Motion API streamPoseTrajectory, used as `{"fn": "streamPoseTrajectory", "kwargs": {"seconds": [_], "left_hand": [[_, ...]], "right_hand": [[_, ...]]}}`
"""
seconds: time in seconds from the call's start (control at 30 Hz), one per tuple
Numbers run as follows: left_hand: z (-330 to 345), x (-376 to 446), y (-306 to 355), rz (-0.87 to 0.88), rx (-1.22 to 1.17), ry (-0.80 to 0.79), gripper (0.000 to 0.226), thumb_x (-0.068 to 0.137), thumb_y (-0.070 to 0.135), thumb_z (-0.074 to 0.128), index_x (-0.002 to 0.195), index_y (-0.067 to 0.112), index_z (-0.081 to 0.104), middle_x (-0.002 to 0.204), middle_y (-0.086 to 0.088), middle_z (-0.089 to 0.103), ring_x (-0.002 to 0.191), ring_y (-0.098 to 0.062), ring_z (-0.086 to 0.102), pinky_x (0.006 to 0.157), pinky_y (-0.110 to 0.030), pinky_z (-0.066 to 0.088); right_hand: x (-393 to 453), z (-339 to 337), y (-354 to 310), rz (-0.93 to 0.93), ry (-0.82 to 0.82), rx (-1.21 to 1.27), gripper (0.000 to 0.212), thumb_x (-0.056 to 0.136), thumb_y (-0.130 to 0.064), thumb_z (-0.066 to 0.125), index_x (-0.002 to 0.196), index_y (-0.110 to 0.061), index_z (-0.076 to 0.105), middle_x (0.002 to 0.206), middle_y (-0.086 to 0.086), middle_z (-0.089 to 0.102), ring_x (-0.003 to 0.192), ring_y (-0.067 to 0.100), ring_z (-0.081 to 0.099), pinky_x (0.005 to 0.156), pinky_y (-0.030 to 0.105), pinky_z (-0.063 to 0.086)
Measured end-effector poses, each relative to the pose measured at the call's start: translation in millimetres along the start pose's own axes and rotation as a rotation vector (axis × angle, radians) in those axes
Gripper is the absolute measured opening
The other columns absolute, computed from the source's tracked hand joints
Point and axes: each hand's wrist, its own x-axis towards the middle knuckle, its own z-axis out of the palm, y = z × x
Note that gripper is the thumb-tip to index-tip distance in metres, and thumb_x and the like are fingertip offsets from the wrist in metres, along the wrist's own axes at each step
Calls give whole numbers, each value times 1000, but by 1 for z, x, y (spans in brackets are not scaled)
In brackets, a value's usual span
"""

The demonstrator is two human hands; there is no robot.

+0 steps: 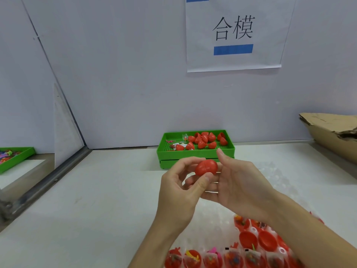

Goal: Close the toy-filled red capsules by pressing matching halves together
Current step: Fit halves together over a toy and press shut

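A red capsule (206, 167) with its two halves joined along a visible seam is held above the white table. My left hand (179, 192) pinches it between thumb and curled fingers from the left. My right hand (239, 186) cups it from the right, thumb up and fingers under the capsule. Near the bottom edge, several open red capsule halves (249, 238) holding small toys sit in a clear holder. A green tray (195, 153) behind my hands holds several loose red halves and a few wrapped toys.
A torn cardboard box (332, 132) lies at the right on the table. Another green tray (15, 157) with coloured toys sits far left behind a metal-framed partition (58, 176). A paper sign (233, 35) hangs on the back wall.
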Motion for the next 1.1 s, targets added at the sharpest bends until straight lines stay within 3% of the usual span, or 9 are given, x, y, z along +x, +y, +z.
{"fn": "streamPoseTrajectory", "kwargs": {"seconds": [0.17,0.3,0.53,0.67,0.8,1.0,1.1], "left_hand": [[-2,2,-3,11,59,108,23,79,13,81,94,26,70,95,8,74,100,-11,69,82,-20,56],[-2,3,-5,7,115,131,26,77,12,83,93,27,69,91,11,73,94,-10,70,77,-19,57],[-3,3,-7,-24,87,158,33,79,9,81,103,27,68,95,12,74,93,-7,71,74,-16,56],[-4,3,-8,-50,70,180,29,82,9,79,104,25,69,94,12,74,89,-6,72,72,-13,54],[-10,6,-14,-156,19,244,27,82,7,78,102,23,67,95,5,74,87,-11,74,75,-23,59],[-20,35,-11,-193,-76,329,19,85,-2,72,98,11,69,96,-10,72,86,-22,75,71,-23,58],[-24,85,-5,-269,-160,317,11,89,3,69,99,3,65,89,-14,73,73,-21,74,67,-23,59]], "right_hand": [[2,-4,-6,-56,151,-195,40,89,-41,58,93,-7,78,96,15,75,83,27,74,71,31,60],[3,-5,-5,-129,205,-319,27,101,-22,54,104,-7,75,101,16,76,87,28,75,72,29,61],[4,-5,-5,-123,234,-275,25,103,-13,50,111,-3,72,103,21,75,87,34,75,74,33,63],[1,-6,-10,-64,276,-442,24,104,-21,51,118,-9,67,106,19,73,88,32,76,74,31,62],[-6,-13,-25,-34,401,-734,22,103,-29,52,121,-20,62,105,8,73,82,19,76,76,29,62],[-28,-25,-59,-107,435,-777,17,101,-29,56,114,-26,66,100,3,75,83,16,76,81,35,60],[-38,-33,-76,-152,462,-747,18,100,-28,57,113,-24,69,99,2,76,83,18,76,81,34,58]]}}
